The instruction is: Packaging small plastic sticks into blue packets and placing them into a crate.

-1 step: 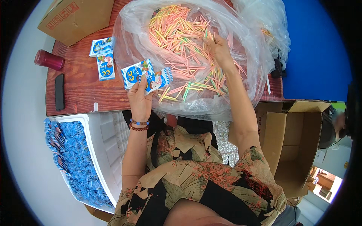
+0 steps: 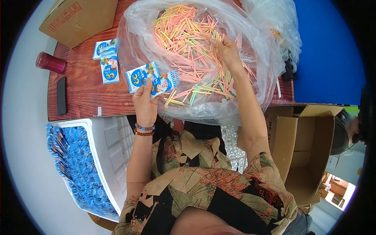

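Observation:
My left hand (image 2: 145,100) is closed on small blue-and-white packets (image 2: 138,77), fanned out with the thumb on top. They hang over the near left edge of a big clear plastic bag (image 2: 135,43), spread wide on the table. Inside the bag lies a loose heap of thin pink, yellow and green sticks (image 2: 182,33). Over on the right side of that heap, my right hand (image 2: 227,51) is pinched on a few of the sticks, whose exact number is hidden by the fingers. More of the same packets (image 2: 109,68) lie on the table to the left.
A cardboard box (image 2: 84,23), a dark red cup (image 2: 51,62) and a black oblong object (image 2: 62,96) stand or lie at left. Below the table edge is a white foam box (image 2: 94,156) full of blue packets. An open carton (image 2: 305,149) stands at right, beneath a blue surface (image 2: 329,51).

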The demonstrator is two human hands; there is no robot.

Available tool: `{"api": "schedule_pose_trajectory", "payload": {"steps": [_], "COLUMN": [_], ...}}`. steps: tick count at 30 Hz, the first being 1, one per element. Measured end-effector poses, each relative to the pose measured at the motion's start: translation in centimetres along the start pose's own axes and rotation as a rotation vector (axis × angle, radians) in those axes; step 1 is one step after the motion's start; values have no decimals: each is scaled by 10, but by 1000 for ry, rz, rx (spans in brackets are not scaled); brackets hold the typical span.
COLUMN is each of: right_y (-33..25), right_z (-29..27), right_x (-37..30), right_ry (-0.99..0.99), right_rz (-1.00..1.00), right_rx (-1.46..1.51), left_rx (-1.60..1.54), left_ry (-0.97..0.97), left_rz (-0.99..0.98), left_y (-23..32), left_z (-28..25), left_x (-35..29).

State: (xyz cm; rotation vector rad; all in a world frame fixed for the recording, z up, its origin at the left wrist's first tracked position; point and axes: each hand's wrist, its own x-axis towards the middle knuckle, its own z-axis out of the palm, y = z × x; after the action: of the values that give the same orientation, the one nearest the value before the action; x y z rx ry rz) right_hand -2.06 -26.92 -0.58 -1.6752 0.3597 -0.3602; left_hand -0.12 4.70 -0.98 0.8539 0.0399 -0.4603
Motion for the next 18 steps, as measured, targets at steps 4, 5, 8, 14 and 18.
{"api": "schedule_pose_trajectory", "payload": {"steps": [4,5,8,14,18], "right_y": [-27,-32,-27,-13,-6], "right_z": [22,29,38,54,47], "right_x": [-14,-20,-31,-48,-47], "right_ry": [9,8,57,-57,-53], "right_rz": [-47,-43,22,-77,-141], "right_rx": [331,332,381,102,-226], "left_rx": [-16,-8,-1,-1,4], "left_ry": [-9,15,34,40,13], "left_rz": [7,19,26,20,14], "left_y": [0,1,0,1,0], "left_z": [-2,2,5,4,1], "left_x": [0,-1,0,-1,0]}}
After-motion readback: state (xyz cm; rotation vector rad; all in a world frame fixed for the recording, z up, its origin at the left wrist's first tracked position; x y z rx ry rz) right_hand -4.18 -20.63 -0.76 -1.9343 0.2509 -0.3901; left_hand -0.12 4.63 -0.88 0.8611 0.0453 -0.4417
